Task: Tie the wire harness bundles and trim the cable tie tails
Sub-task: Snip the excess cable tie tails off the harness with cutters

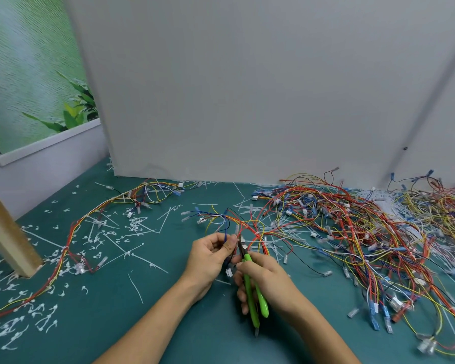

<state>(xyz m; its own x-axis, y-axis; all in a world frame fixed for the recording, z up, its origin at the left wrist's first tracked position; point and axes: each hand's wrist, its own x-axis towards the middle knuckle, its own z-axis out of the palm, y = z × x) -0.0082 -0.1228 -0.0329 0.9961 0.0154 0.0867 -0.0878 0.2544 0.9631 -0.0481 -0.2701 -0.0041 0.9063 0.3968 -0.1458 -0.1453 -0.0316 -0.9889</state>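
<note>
My left hand (210, 254) pinches a thin wire harness (227, 222) of red, yellow and blue wires between thumb and fingers at the middle of the green table. My right hand (267, 281) grips green-handled cutters (252, 292), with the dark jaws pointing up beside my left thumb at the pinched spot. The cable tie at that spot is hidden by my fingers. A white connector (229, 272) hangs below my left hand.
A large tangled pile of harnesses (365, 232) covers the right side. A tied harness (71, 232) runs along the left, among many cut tie tails (37, 319) and loose white cable ties (135, 288). A wooden post (5, 232) stands left; a white board (247, 101) closes the back.
</note>
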